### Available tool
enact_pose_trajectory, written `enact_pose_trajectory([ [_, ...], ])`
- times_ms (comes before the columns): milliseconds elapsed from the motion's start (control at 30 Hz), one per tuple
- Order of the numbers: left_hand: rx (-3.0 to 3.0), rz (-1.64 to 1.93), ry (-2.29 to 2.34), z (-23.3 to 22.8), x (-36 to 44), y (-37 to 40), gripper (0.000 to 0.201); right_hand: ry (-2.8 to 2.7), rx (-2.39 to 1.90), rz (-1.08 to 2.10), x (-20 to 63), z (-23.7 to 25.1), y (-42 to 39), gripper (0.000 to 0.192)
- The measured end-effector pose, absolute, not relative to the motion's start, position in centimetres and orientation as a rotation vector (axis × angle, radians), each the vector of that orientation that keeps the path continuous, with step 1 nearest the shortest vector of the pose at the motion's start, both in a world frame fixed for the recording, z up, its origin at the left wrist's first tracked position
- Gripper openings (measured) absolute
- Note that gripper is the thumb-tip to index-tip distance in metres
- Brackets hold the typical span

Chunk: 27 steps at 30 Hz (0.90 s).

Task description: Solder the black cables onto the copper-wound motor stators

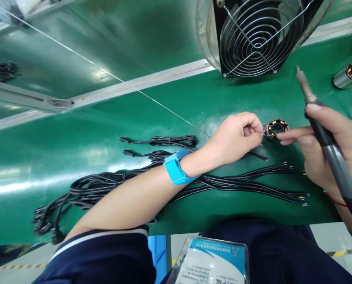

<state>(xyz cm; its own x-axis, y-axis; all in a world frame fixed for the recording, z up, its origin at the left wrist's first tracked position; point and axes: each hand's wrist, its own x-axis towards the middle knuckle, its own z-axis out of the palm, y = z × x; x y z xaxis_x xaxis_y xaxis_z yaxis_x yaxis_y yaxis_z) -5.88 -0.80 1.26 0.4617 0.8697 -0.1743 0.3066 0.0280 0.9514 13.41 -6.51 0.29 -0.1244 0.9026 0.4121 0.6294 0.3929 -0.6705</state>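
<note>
The copper ring [272,131] sits at three o'clock in my view. My left hand [236,134] is closed in a pinch beside it, I think on the thin wire [139,91] from ten o'clock. My right hand [350,142] grips the iron [332,154], its tip toward eleven. I should hold the ring still and mind my fingers; the tip may be hot.

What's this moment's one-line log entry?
left hand: pinching thin wire beside copper-wound ring; right hand: holding soldering iron; cables: on bench
</note>
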Motion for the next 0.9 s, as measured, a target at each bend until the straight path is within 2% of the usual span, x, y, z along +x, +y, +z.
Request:
enact_pose_trajectory([
  [267,1.582,0.637,1.049,1.0,-5.9,-0.8,0.014,-2.022,-1.297,0.371,12.5,0.3,-5.6,0.059],
  [900,2.032,0.692,1.043,1.2,-6.3,-1.2,0.017,-2.185,-1.192,0.274,12.3,0.0,-5.0,0.051],
])
